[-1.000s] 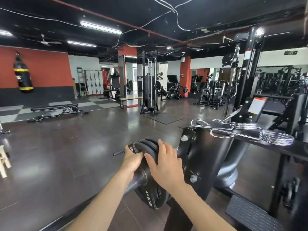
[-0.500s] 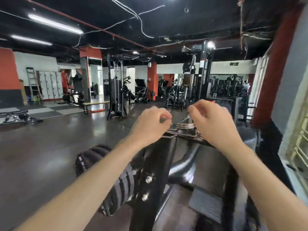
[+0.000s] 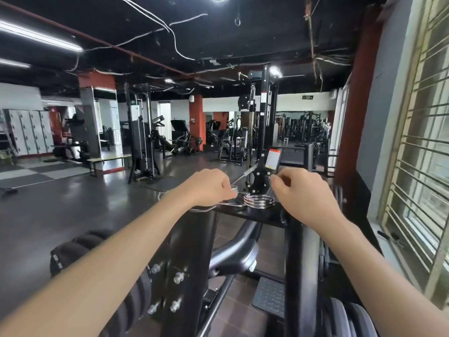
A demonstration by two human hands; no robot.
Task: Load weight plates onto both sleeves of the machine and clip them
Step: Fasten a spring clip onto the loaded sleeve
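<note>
Two hands are working over the machine's black shelf (image 3: pixel 264 215). The left hand (image 3: pixel 209 187) is closing around one spring clip (image 3: pixel 230 190); the right hand (image 3: pixel 301 190) is curling, seemingly empty, beside another clip (image 3: pixel 258 201). Weight plates (image 3: pixel 80 244) are sitting lower left.

Left hand (image 3: pixel 213 188) grips spring clip (image 3: pixel 258 201) on machine (image 3: pixel 257 215).

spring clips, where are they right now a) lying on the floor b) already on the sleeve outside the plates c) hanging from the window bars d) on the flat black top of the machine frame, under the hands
d, the chrome spring clips lie on the black ledge of the machine, with the left hand closed on one clip's handles and the right hand beside the coil.
</note>
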